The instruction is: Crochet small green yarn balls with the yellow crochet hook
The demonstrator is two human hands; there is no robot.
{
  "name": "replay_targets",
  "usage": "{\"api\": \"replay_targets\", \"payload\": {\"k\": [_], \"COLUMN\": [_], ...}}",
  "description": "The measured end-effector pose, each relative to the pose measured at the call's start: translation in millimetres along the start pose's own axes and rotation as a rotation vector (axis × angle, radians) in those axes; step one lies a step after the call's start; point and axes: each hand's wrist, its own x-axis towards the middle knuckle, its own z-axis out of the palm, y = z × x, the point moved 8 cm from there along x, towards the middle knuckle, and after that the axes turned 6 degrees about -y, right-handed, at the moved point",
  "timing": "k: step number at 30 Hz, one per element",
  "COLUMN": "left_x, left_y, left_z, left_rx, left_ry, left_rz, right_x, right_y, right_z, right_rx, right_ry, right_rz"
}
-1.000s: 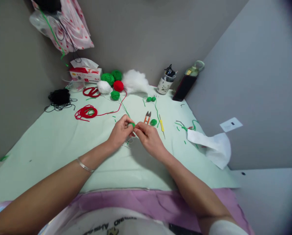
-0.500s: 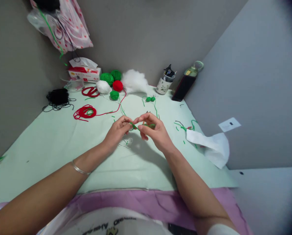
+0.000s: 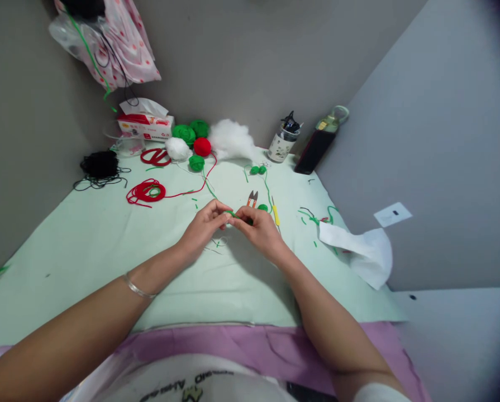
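My left hand (image 3: pixel 205 225) is closed in a pinch on a small piece of green yarn work (image 3: pixel 232 214). From the other side my right hand (image 3: pixel 258 230) grips the same piece, its thumb and index tip meeting the left fingertips. Most of the piece is hidden by my fingers. Just beyond the right hand lie thread snips (image 3: pixel 252 199) with orange handles, a small green ball shape (image 3: pixel 262 207) and a yellow-handled crochet hook (image 3: pixel 275 214). A loose white thread (image 3: pixel 220 242) curls on the table below the fingers.
Yarn balls, a green one (image 3: pixel 196 163) and a red one (image 3: pixel 201 147) among them, sit at the back beside white stuffing (image 3: pixel 232 139). Red-handled scissors (image 3: pixel 155 157) and coiled red yarn (image 3: pixel 146 192) lie left. A pen cup (image 3: pixel 283 144) and dark bottle (image 3: pixel 317 145) stand back right; white tissue (image 3: pixel 369 251) lies right.
My right hand has lowered and its fingers have closed in around the green piece, beside the left fingertips. The snips, small green ball and hook behind it now show more fully.
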Motion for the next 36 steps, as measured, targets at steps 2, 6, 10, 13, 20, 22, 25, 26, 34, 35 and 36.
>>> {"api": "replay_targets", "payload": {"k": [2,6,10,13,20,22,25,26,34,35,36], "left_x": [-0.9,-1.1,0.9,2.9,12.1,12.8,9.3,7.3,-2.0,-2.0,-1.9], "left_y": [1.0,0.4,-3.8,-4.9,-1.4,-0.1,1.1,1.6,5.1,5.6,6.5], "left_z": [2.0,3.4,2.8,1.4,-3.7,-5.1,-5.8,-5.8,-0.3,0.6,1.2], "left_rx": [-0.002,0.017,0.024,0.051,0.15,0.154,0.144,0.139,0.139,0.135,0.129], "left_ry": [-0.031,-0.082,-0.106,-0.09,-0.009,0.009,0.023,0.029,0.035,0.024,0.012], "left_rz": [-0.006,-0.013,-0.019,-0.011,0.052,0.078,0.108,0.118,0.181,0.175,0.168], "right_x": [0.9,1.3,0.1,-1.5,-7.2,-7.6,-6.0,-5.0,3.9,4.3,4.4], "right_y": [3.3,4.5,-2.5,-8.4,-13.0,-13.7,-13.3,-11.9,8.3,9.2,9.8], "right_z": [-3.3,-5.7,-6.2,-5.3,6.6,9.6,10.8,10.5,4.0,3.5,3.0], "right_rx": [0.049,0.103,0.118,0.144,0.162,0.15,0.137,0.145,0.178,0.172,0.167], "right_ry": [0.037,0.039,-0.018,-0.067,-0.074,-0.065,-0.059,-0.058,-0.033,-0.034,-0.034], "right_rz": [0.019,0.031,-0.006,-0.014,0.062,0.061,0.049,0.052,0.13,0.132,0.134]}}
